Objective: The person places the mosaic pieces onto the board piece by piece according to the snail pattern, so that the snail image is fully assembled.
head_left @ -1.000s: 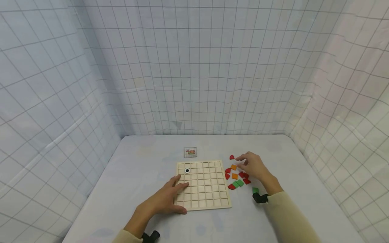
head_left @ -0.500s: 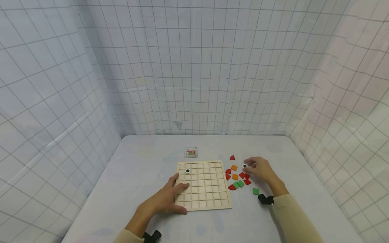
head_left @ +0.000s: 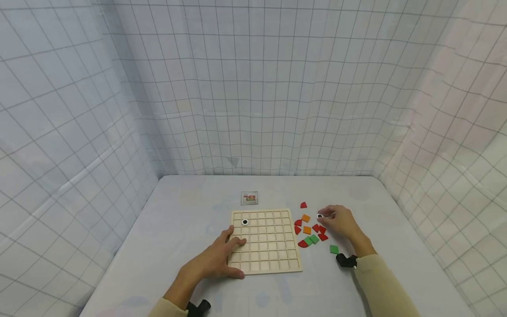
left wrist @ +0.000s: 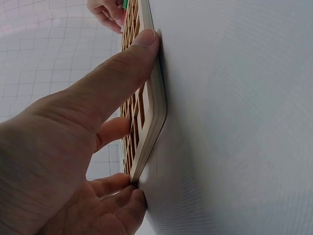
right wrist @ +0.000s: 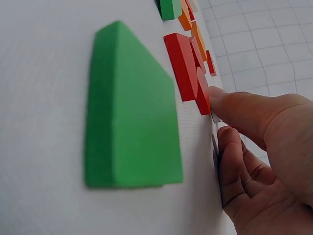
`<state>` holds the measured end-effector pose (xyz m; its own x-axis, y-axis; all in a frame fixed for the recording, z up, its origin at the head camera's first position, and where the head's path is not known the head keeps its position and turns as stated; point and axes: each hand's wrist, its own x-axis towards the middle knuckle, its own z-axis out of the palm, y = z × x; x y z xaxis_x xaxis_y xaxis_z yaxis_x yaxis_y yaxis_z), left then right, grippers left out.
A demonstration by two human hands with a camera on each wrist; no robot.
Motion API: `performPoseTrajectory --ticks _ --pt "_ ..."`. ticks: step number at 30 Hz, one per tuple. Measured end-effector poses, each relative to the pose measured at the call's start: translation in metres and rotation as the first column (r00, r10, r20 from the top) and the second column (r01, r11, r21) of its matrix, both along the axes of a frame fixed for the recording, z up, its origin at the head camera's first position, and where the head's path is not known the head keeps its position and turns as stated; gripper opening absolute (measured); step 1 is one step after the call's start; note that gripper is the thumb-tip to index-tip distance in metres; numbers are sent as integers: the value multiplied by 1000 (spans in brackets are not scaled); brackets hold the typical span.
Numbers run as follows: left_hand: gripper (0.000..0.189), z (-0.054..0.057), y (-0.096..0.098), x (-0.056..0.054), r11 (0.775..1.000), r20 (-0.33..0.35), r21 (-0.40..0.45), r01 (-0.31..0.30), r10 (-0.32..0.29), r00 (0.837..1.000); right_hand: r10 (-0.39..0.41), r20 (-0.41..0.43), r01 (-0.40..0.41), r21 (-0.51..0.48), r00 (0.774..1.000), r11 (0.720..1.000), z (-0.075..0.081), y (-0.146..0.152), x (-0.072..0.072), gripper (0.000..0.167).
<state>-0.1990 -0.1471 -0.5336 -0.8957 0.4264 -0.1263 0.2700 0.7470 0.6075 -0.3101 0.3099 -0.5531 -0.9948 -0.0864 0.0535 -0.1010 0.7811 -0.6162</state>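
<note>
In the head view, a pale wooden grid board [head_left: 273, 242] lies on the table. My left hand [head_left: 215, 257] rests on its left side, fingers spread, with the thumb along the near edge. The left wrist view has the thumb [left wrist: 115, 78] pressing the rim and other fingertips at the corner. A white disc with a black centre [head_left: 245, 222] sits in an upper-left cell. Right of the board, my right hand [head_left: 340, 221] pinches a similar disc [head_left: 319, 216] low at the table. In the right wrist view that disc is mostly hidden behind the thumb [right wrist: 244, 110].
Several red quarter-round pieces [head_left: 322, 237], two orange squares [head_left: 306, 230] and green tiles [head_left: 314, 239] lie between board and right hand. One green tile [right wrist: 142, 117] is nearest the right wrist. A small picture card [head_left: 249, 198] lies behind the board. Grid-patterned cloth walls [head_left: 253, 110] enclose the table.
My right hand has shifted slightly right and toward me, and the white disc now shows between its fingertips. The left hand and the board have stayed in place.
</note>
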Motion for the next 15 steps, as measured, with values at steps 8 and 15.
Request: performPoseTrajectory --ticks 8,15 --pt "98 -1 1 2 1000 11 -6 0 0 1000 2 9 -2 11 1000 1000 -1 1 1 30" --pt "98 1 1 1 1000 4 -14 0 0 1000 12 9 -13 5 1000 1000 3 1 0 31"
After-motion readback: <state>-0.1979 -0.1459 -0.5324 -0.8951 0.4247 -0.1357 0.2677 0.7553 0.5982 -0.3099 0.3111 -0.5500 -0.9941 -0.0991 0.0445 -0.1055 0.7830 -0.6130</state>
